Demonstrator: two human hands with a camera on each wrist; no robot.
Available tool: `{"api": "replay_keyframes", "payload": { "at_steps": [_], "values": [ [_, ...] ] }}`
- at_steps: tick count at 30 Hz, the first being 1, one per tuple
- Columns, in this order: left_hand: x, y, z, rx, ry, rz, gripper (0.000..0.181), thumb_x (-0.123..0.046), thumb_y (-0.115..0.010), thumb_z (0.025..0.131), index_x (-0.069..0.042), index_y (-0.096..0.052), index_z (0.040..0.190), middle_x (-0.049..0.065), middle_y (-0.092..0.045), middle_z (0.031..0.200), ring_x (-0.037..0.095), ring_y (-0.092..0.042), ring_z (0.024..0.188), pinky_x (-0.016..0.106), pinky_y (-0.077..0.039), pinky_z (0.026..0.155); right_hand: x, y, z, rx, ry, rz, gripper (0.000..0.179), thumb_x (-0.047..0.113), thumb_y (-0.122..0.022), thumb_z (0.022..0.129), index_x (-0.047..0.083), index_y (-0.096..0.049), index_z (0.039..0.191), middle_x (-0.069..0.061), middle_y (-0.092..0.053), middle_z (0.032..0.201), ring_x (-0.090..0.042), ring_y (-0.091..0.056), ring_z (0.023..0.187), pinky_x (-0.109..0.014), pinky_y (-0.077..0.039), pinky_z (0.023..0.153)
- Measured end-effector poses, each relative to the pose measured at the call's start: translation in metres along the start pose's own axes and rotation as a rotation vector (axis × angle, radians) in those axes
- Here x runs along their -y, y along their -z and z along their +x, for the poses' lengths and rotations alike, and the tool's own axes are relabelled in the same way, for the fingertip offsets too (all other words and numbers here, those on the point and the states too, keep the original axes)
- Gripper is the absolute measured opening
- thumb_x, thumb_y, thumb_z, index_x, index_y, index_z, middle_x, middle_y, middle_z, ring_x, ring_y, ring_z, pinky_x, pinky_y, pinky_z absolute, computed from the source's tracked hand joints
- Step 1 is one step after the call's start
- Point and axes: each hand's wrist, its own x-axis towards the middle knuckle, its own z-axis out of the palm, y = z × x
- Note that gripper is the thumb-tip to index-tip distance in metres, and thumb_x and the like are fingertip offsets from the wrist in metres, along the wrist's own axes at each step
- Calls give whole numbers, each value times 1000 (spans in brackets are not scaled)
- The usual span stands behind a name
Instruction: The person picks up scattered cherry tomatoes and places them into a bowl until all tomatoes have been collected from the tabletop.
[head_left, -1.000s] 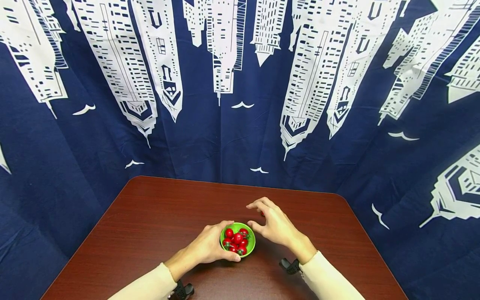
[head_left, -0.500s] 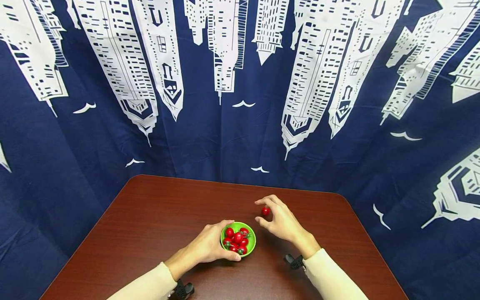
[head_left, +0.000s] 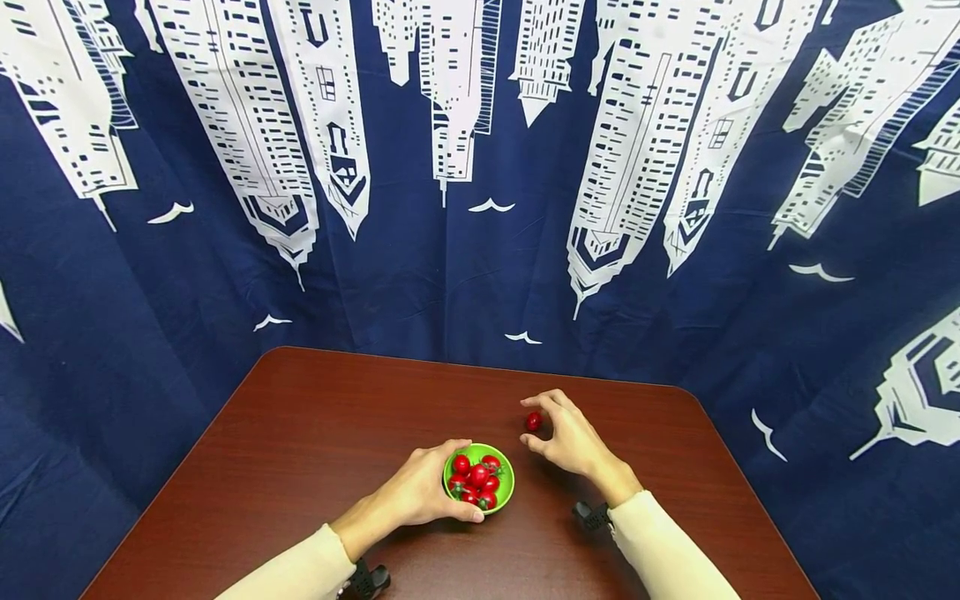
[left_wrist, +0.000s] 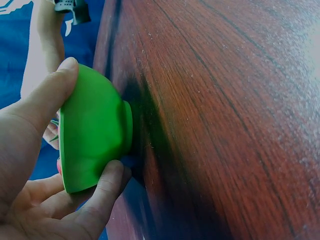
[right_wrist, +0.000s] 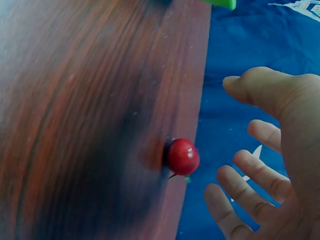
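In the head view, my left hand (head_left: 422,487) grips a small green bowl (head_left: 506,490) by its left side, thumb at the near rim. Several red cherry tomatoes (head_left: 479,475) with green stems fill much of it. The left wrist view shows the bowl's outer wall (left_wrist: 92,125) between thumb and fingers, its foot close over the table. My right hand (head_left: 573,442) hovers farther right, thumb and fingers apart and holding nothing. Just off its fingertips, a single cherry tomato (head_left: 533,421) lies on the wood; the right wrist view shows that tomato (right_wrist: 183,156) apart from the fingers.
Both hands work over a reddish-brown wooden table (head_left: 360,400) with rounded far corners. Behind and beside it hangs a dark blue cloth (head_left: 397,275) with white upside-down buildings. Black straps (head_left: 592,515) sit at both wrists.
My right hand has moved right, away from the bowl, to the lone tomato, which was mostly hidden behind the fingers and now shows between them. The left hand keeps its grip on the bowl.
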Motion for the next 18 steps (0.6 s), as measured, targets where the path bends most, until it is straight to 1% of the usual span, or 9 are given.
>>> {"api": "replay_keyframes", "payload": {
  "at_steps": [4,10,14,18],
  "values": [
    [0,0,0,1,11,9,110,-50,-111,75,-12,-61,165,15,-79,146,46,-65,142,69,-60,116,-7,-4,1,13,-26,9,62,22,-100,91,10,-77,147,-11,-72,136,-33,-78,118,-53,-66,106],
    [-2,0,-1,-2,13,17,109,-49,-111,75,-13,-62,165,15,-79,145,48,-64,143,70,-58,117,-18,-9,1,30,-66,1,69,30,-103,89,10,-76,148,-13,-71,134,-32,-74,114,-49,-63,101],
    [-1,0,-1,-3,11,20,109,-50,-111,74,-13,-62,165,15,-79,145,47,-64,143,69,-58,117,-22,-12,3,67,-92,0,74,34,-103,88,9,-75,151,-15,-71,135,-31,-72,114,-49,-62,101],
    [2,0,0,-6,-10,23,109,-50,-111,75,-12,-62,165,13,-80,144,44,-68,140,65,-60,116,-26,-14,6,92,-102,12,75,32,-103,87,8,-74,152,-17,-71,135,-29,-72,110,-47,-63,100]
  ]
}}
